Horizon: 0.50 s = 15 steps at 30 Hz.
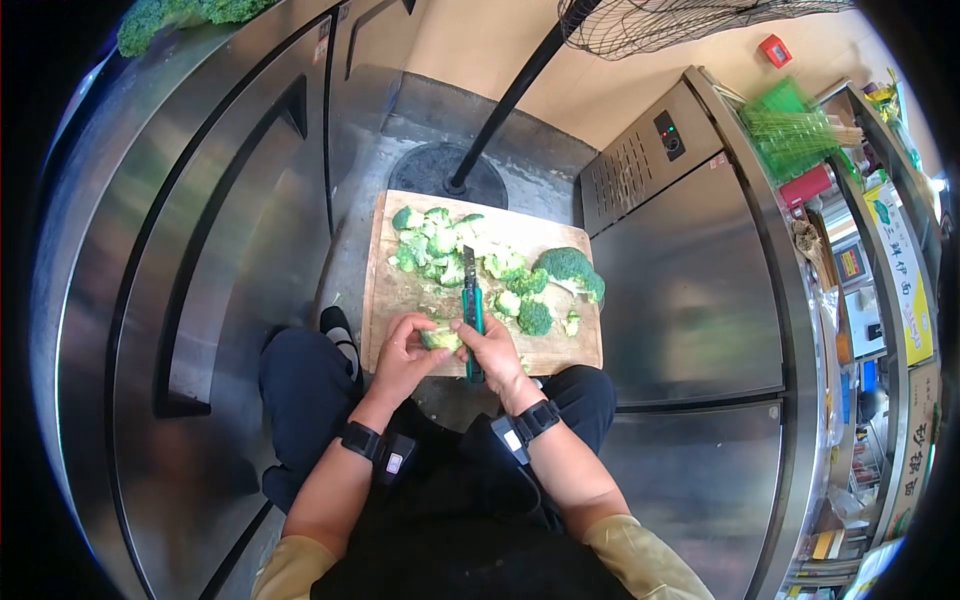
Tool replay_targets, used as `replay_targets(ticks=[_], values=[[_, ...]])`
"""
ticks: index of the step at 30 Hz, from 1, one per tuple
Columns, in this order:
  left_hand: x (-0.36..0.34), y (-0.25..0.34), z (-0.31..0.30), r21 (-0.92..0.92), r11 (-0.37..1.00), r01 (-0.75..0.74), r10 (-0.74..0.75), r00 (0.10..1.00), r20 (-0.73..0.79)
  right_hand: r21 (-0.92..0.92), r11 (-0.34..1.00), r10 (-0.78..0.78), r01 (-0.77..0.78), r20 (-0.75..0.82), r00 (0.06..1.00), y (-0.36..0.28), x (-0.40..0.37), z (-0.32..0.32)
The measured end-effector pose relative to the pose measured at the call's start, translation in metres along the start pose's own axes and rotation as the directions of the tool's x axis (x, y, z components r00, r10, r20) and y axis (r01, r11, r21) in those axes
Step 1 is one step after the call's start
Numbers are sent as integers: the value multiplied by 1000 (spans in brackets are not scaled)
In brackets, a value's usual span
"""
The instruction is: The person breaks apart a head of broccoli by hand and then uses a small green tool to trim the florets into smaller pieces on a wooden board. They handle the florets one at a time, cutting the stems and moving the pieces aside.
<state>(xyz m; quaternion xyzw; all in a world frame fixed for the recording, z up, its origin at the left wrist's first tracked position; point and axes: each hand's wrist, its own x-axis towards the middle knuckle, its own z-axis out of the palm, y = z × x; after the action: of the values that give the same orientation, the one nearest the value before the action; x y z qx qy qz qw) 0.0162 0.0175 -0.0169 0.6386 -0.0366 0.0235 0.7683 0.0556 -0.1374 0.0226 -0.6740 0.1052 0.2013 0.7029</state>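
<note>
A wooden cutting board (400, 300) lies on the floor in front of me. My left hand (403, 352) pinches a small broccoli piece (440, 339) at the board's near edge. Right beside it, my right hand (492, 350) is closed on a green-handled knife (470, 300), whose blade points away from me over the board. A pile of cut florets (435, 245) covers the board's far left. A larger broccoli head (567, 266) rests at the far right, with loose florets (532, 316) nearer to me.
Steel refrigerator doors (200, 260) stand on my left and another steel unit (690, 290) on my right. A black pole (510, 100) rises from a round base beyond the board. More broccoli (160, 15) lies on top at upper left. Cluttered shelves (880, 260) fill the far right.
</note>
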Motion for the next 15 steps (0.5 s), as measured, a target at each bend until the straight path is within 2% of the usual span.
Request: replay_targets(ticks=[1, 3, 6, 9, 10, 13, 15], values=[[1, -1, -2, -161, 979, 123, -120, 992, 27, -2, 1000, -7, 7, -2, 1000, -2, 1, -2], [4, -3, -7, -452, 818, 356, -331, 934, 135, -9, 1000, -20, 20, -6, 1000, -5, 2, -5], [1, 1, -6, -470, 815, 339, -340, 936, 87, -44, 995, -87, 90, 76, 993, -10, 2, -5], [1, -4, -6, -499, 770, 398, -344, 917, 201, -213, 956, -177, 203, 135, 975, -13, 4, -5], [1, -8, -7, -485, 779, 398, -361, 917, 172, -280, 927, -211, 248, 157, 965, -12, 4, -4], [2, -11, -8, -433, 811, 394, -400, 913, 82, -202, 937, -246, 284, 196, 949, -10, 4, 1], [2, -6, -6, -390, 838, 382, -408, 913, 18, -228, 914, -293, 337, 206, 934, -9, 1, 3]])
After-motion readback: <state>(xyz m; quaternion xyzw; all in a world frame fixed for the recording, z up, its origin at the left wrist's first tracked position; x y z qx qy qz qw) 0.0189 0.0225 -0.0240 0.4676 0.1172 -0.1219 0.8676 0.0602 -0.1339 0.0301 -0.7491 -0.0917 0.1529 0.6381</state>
